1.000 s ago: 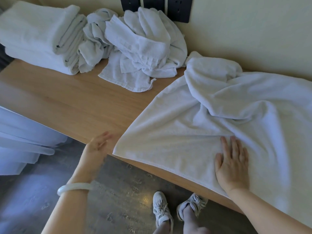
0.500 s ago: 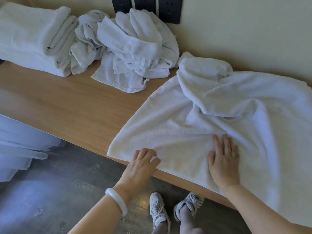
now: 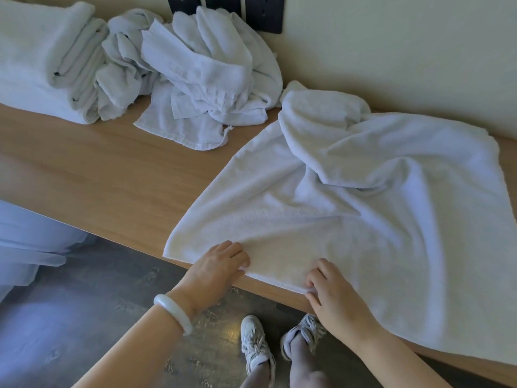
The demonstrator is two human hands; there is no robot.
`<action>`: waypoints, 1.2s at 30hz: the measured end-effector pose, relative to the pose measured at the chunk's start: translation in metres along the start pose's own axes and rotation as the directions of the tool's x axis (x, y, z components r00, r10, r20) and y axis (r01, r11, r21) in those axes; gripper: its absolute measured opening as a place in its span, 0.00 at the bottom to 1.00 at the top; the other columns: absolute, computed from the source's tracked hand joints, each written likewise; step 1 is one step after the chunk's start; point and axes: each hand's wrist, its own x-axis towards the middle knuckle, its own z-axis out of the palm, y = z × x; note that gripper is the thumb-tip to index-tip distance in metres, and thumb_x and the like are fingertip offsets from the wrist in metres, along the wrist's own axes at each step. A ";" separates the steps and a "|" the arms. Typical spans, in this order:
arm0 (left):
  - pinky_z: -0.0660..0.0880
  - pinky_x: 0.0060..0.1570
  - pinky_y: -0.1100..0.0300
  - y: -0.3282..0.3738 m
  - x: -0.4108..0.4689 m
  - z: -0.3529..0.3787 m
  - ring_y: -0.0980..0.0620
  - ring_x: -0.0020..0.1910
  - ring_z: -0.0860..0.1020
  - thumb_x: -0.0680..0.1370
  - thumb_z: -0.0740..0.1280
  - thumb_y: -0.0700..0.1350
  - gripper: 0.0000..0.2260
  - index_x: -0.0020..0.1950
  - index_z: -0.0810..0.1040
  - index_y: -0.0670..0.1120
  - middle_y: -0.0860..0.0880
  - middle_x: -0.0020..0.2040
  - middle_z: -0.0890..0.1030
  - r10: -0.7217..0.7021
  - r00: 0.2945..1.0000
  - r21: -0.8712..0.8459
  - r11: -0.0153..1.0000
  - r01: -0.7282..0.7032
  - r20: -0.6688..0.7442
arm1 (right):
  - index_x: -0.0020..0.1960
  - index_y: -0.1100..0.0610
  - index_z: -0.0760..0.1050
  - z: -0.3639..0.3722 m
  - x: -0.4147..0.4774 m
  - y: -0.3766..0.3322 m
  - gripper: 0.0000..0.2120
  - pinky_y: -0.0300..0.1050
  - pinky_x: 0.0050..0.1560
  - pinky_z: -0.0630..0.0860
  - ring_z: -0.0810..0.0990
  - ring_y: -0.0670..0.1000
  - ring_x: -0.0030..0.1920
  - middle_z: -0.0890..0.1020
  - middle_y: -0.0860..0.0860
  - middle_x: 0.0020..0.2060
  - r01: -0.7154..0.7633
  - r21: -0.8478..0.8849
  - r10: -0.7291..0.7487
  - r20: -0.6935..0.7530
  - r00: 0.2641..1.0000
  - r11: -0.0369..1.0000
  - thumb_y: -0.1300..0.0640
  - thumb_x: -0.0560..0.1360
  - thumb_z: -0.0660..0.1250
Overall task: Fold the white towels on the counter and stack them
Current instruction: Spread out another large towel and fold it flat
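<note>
A large white towel point(image 3: 363, 208) lies spread and rumpled over the right half of the wooden counter point(image 3: 112, 175), its near hem at the counter's front edge. My left hand point(image 3: 221, 264) pinches that hem near the left corner. My right hand point(image 3: 333, 289) grips the same hem a short way to the right, fingers curled over the edge. A stack of folded white towels point(image 3: 47, 65) sits at the far left. Next to it lies a heap of crumpled white towels point(image 3: 201, 74).
A cream wall runs behind the counter, with a black socket panel point(image 3: 265, 15) above the heap. White fabric point(image 3: 25, 242) hangs below the counter at the left. My feet in white trainers point(image 3: 257, 345) stand on the dark floor.
My left hand came from off the counter's edge onto the towel's near hem. My right hand slid back from flat on the towel to grip the hem at the edge.
</note>
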 end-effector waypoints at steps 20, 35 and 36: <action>0.76 0.44 0.60 0.006 0.001 -0.002 0.53 0.44 0.74 0.69 0.77 0.54 0.14 0.50 0.77 0.56 0.55 0.47 0.74 -0.001 1.000 0.035 0.999 0.000 0.015 | 0.41 0.57 0.77 0.001 0.017 0.004 0.05 0.29 0.37 0.69 0.71 0.42 0.37 0.71 0.44 0.43 -0.106 0.065 0.103 0.054 0.993 0.992 0.63 0.76 0.69; 0.71 0.35 0.59 0.015 0.009 -0.006 0.51 0.38 0.71 0.68 0.75 0.41 0.09 0.43 0.77 0.47 0.51 0.40 0.75 0.276 0.959 0.302 0.911 -0.281 0.058 | 0.40 0.54 0.69 -0.005 0.025 0.005 0.10 0.32 0.39 0.65 0.67 0.43 0.40 0.67 0.45 0.43 -0.074 0.053 0.065 0.160 0.985 0.996 0.61 0.78 0.66; 0.72 0.35 0.59 0.015 0.010 -0.007 0.51 0.37 0.72 0.68 0.75 0.41 0.08 0.42 0.77 0.47 0.51 0.40 0.75 0.277 0.959 0.292 0.913 -0.283 0.063 | 0.39 0.54 0.70 -0.005 0.024 0.004 0.10 0.32 0.39 0.66 0.68 0.43 0.40 0.67 0.45 0.43 -0.063 0.055 0.053 0.154 0.987 0.997 0.62 0.78 0.66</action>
